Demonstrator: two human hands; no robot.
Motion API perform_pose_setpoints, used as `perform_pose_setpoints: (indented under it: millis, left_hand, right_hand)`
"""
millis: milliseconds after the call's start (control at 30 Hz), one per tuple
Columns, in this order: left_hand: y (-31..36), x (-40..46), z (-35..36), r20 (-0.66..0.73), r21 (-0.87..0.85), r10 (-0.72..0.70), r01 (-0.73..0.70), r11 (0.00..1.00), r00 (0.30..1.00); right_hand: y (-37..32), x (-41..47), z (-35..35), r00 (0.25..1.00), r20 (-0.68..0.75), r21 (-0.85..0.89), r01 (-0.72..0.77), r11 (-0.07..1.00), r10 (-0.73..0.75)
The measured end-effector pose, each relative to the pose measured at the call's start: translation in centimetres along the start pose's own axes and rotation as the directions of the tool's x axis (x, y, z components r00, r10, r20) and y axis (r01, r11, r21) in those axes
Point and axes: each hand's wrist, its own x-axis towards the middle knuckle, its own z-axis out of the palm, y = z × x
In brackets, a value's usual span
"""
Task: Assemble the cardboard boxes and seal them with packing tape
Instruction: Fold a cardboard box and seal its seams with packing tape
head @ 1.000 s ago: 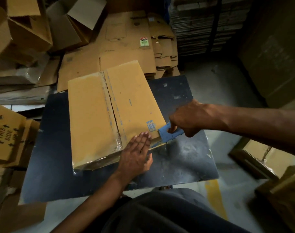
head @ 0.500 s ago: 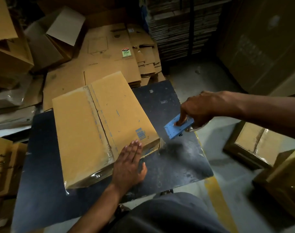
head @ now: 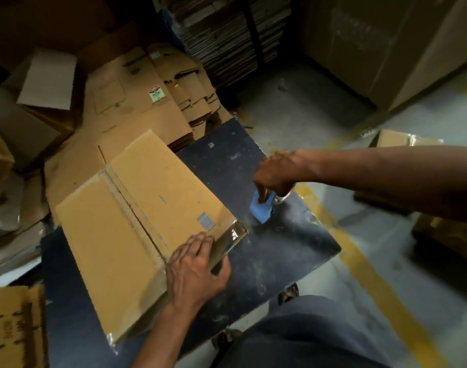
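Note:
A closed brown cardboard box [head: 136,216] lies on the dark table [head: 275,251], its two top flaps meeting at a taped middle seam. Clear tape shines on its near right corner. My left hand [head: 195,269] rests on the box's near edge, fingers over the top and the thumb down the side. To the right of the box, my right hand [head: 276,173] grips a blue tape dispenser [head: 263,207] and holds it just above the table, apart from the box.
Flattened cardboard sheets [head: 136,102] pile up behind the table, with loose boxes at the left. A printed carton [head: 12,328] stands near left. Taped boxes [head: 402,140] sit on the floor at right, beside a yellow floor line [head: 370,274]. Stacked cardboard fills the back.
My right hand has pulled the dispenser away from the box corner to the right, then lowered it toward the table. My left hand slid to the box's near edge. The view swung left.

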Motion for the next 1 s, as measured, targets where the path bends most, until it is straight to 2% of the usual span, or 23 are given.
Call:
perform_pose_setpoints:
  millis: [133, 300, 433, 600, 700, 833, 933, 1000]
  left_hand:
    - [-0.5, 5.4, -1.3, 0.105, 0.012, 0.213, -0.215, 0.976, 0.971]
    - [-0.2, 11.0, -0.4, 0.361, 0.072, 0.4, -0.452, 0.889, 0.843]
    - [-0.3, 12.7, -0.1, 0.442, 0.07, 0.441, -0.521, 0.851, 0.781]
    - [0.6, 14.1, -0.5, 0.543, 0.066, 0.439, -0.558, 0.827, 0.716]
    - [1.0, 14.7, -0.4, 0.613, 0.106, 0.403, -0.576, 0.81, 0.68]
    - [2.3, 16.3, -0.2, 0.702, 0.137, 0.372, -0.627, 0.767, 0.608]
    - [3.1, 17.6, -0.4, 0.772, 0.09, 0.385, -0.687, 0.721, 0.505]
    - [2.7, 18.1, -0.8, 0.755, 0.015, 0.445, -0.692, 0.722, 0.481]
  right_hand:
    - [-1.0, 1.7, 0.7, 0.998, -0.066, 0.151, 0.014, 0.988, -0.004]
    - [-1.1, 3.5, 1.7, 0.991, -0.05, 0.273, -0.105, 0.956, 0.123]
    - [-0.7, 4.3, 3.2, 0.982, -0.077, 0.29, -0.145, 0.946, 0.174]
    - [-1.2, 5.7, 7.0, 0.957, 0.002, 0.17, -0.288, 0.943, 0.291]
    - [0.1, 5.3, 9.2, 0.946, 0.096, 0.322, -0.324, 0.89, 0.309]
    - [2.6, 4.4, 10.0, 0.98, 0.054, 0.475, -0.193, 0.859, 0.19]
    - [4.1, 5.1, 10.2, 0.988, 0.063, 0.582, -0.153, 0.799, 0.143]
    - [4.8, 5.5, 10.3, 0.988, 0.063, 0.635, -0.146, 0.759, 0.138]
